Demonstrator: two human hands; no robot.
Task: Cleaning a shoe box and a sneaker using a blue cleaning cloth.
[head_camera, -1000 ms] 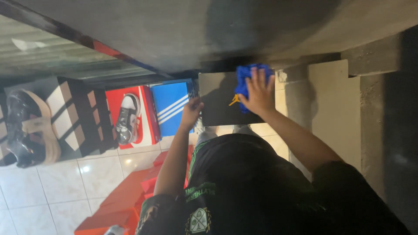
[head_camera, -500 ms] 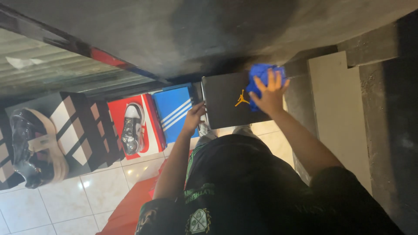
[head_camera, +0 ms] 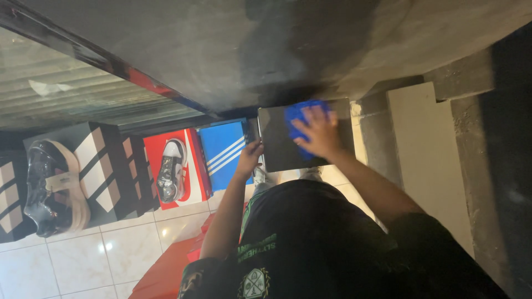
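My left hand (head_camera: 249,159) grips the left edge of a black shoebox (head_camera: 277,147), which I hold up in front of me. On the box's lid lies a blue cloth (head_camera: 299,113), and my right hand (head_camera: 320,132) is pressed flat on it with the fingers spread. The hand covers the lid's centre. Both forearms reach out from my black shirt with green print (head_camera: 310,249).
Along the wall stand a blue striped shoebox (head_camera: 224,152), a red shoebox with a sneaker on it (head_camera: 172,169), and black-and-tan boxes (head_camera: 105,166) with a dark shoe (head_camera: 50,185). A red object (head_camera: 166,268) lies on the white tiled floor (head_camera: 72,260). Concrete wall at right.
My right hand has slid the blue cloth leftward and down across the black lid, now covering its yellow emblem. My left hand keeps its grip on the box edge.
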